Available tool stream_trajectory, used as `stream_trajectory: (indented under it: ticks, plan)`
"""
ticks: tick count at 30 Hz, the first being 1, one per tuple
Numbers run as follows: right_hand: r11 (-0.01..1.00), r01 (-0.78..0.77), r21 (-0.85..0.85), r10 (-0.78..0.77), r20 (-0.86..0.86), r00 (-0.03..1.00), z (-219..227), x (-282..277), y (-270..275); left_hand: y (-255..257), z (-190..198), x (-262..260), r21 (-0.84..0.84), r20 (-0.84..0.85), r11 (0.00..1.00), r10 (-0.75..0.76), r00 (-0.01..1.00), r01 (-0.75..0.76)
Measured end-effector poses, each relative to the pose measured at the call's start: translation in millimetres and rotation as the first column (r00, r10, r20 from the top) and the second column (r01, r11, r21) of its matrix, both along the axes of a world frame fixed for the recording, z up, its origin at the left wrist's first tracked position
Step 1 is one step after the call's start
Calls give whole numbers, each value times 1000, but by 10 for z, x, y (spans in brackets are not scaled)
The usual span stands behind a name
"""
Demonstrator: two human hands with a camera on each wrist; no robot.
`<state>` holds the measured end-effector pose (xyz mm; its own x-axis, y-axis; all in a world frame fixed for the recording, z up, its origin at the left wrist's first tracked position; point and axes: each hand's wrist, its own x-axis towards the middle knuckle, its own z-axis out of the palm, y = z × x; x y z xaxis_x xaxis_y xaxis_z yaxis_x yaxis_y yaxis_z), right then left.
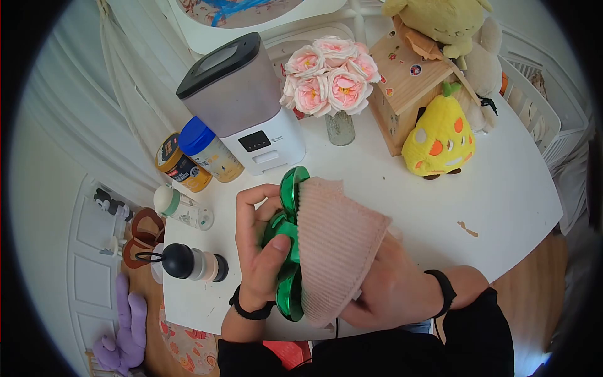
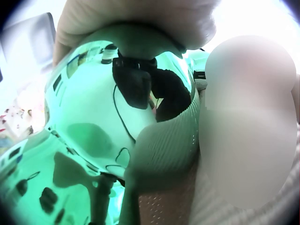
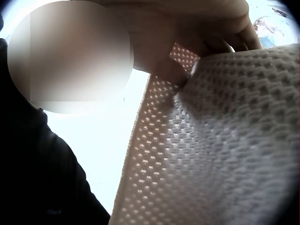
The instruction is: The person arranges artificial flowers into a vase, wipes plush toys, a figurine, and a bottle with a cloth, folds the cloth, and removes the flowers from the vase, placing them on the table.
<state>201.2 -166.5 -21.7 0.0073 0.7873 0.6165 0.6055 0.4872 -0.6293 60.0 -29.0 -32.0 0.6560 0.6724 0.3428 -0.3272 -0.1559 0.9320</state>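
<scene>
A shiny, mirror-like green object with several rounded lobes (image 1: 291, 305) is gripped in my left hand (image 1: 257, 257), thumb across its near side and fingers behind it. It stands on edge above the table's front part. My right hand (image 1: 399, 286) holds a pink textured cloth (image 1: 339, 242) against the object's right side, the cloth draping over it. The right wrist view shows the cloth (image 3: 234, 122) bunched up at the thumb and fingers. In the left wrist view the glossy green surface (image 2: 84, 112) reflects dark shapes, and fingers curl over its top.
On the white table (image 1: 502, 207) stand a white-and-grey dispenser (image 1: 270, 141), blue-lidded canister (image 1: 217, 151), yellow-and-black can (image 1: 182, 163), clear bottle (image 1: 188, 207) and black-topped bottle (image 1: 195, 264). Farther back are pink flowers in a glass vase (image 1: 340, 129), a wooden house-shaped box (image 1: 402, 81) and a yellow plush (image 1: 440, 141).
</scene>
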Motion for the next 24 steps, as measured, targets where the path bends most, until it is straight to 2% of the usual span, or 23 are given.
stream_trajectory:
  ticks: [3, 6, 8, 9, 11, 18, 21, 24]
  plan:
    - [998, 12, 56, -10, -39, 999, -8, -55, 22, 2, -12, -24, 35, -50, 999, 16, 999, -14]
    - [994, 12, 105, -14, 11, 1000, -15, 4, 148, -6, 1, -19, 44, -56, 998, 43, 998, -40]
    - [993, -121, -1, 121, -65, 990, -43, 36, 192, -4, -10, -3, 51, -6, 999, 16, 1000, -16]
    - [993, -120, -2, 119, -66, 991, -68, 46, 194, -2, -9, -2, 50, -7, 999, 15, 1000, -14]
    - [997, -80, 8, 80, 23, 997, -108, 69, 192, 3, -3, -5, 48, -5, 999, -1, 1000, 1]
    - [989, 45, 139, -56, 77, 995, -53, -18, 104, 2, 3, -2, -8, -22, 1000, 14, 1000, -14]
    - [986, -5, 167, -9, 84, 996, -124, -8, 165, 6, -2, -15, 37, -62, 999, 36, 997, -34]
    - [993, -65, 102, 61, 40, 997, -189, 32, 225, -3, -5, -24, 82, -34, 997, -3, 999, 5]
